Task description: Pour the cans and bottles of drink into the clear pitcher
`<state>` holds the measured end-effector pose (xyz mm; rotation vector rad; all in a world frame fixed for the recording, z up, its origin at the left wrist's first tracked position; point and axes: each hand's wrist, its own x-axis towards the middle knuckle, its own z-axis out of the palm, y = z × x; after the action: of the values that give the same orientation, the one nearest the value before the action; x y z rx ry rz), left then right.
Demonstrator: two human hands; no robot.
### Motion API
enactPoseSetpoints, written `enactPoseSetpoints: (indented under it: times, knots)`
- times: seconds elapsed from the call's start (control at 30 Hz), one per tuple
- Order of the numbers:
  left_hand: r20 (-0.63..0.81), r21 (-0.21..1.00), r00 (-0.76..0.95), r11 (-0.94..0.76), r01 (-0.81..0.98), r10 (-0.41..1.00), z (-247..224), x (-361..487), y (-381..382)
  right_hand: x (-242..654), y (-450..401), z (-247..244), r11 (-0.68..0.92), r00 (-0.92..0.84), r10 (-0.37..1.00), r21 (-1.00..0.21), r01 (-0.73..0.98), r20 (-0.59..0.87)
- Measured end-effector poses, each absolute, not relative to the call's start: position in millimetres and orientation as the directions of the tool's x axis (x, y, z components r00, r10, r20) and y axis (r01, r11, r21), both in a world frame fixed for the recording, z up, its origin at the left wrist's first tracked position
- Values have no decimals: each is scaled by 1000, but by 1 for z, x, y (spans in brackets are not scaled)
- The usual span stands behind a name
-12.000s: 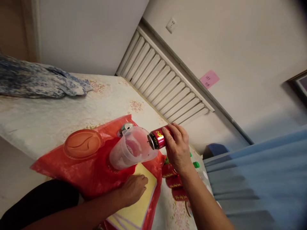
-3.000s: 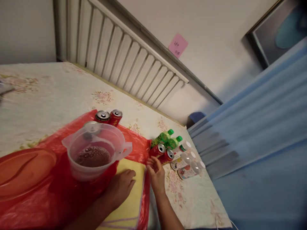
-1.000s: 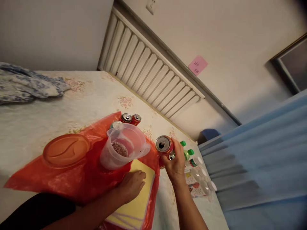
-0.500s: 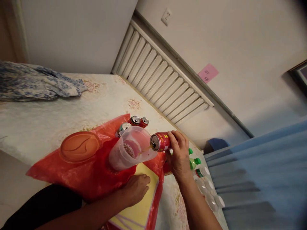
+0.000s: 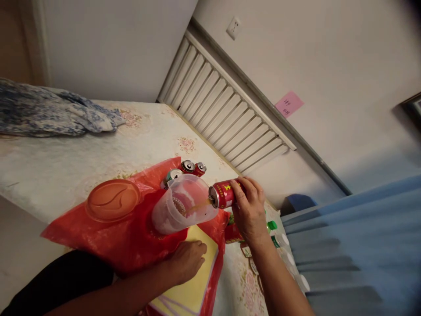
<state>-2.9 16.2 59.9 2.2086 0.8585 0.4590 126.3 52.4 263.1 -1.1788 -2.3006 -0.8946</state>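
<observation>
Tilted on its side, a red can (image 5: 224, 194) is in my right hand (image 5: 250, 210), whose fingers wrap round it. A brown stream runs from the can's opening into a translucent plastic pitcher (image 5: 171, 210) with foamy liquid inside. My left hand (image 5: 190, 262) rests on a yellow sheet (image 5: 197, 285) near the pitcher's base, its fingers curled; whether anything is under them is hidden. The pitcher stands on red plastic (image 5: 125, 241), beside an orange lid (image 5: 113, 199).
Several opened cans (image 5: 188, 166) stand behind the pitcher. Bottles with green and white caps (image 5: 271, 225) line the table's right side, near a blue curtain (image 5: 362, 245). A patterned cloth (image 5: 59, 112) lies at the left. A radiator (image 5: 223, 105) borders the far edge.
The view has shifted slightly, so most things appear a little further right. The brown stream from the can looks thicker and longer. My left hand has stayed on the yellow sheet.
</observation>
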Motion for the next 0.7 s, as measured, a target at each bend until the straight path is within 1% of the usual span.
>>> enactPoseSetpoints:
  times: [0.37,0.57,0.7]
  knots:
    - [72,752,702,-501,429,708,61,-5,15,117,54,275,464,-629,536,426,777,563]
    - [103,828,652,-428,363,751,53,-5,13,113,55,276,474,-632,539,420,774,557]
    - [96,844,650,-408,348,754,52,-5,13,111,55,276,472,-645,534,440,764,546]
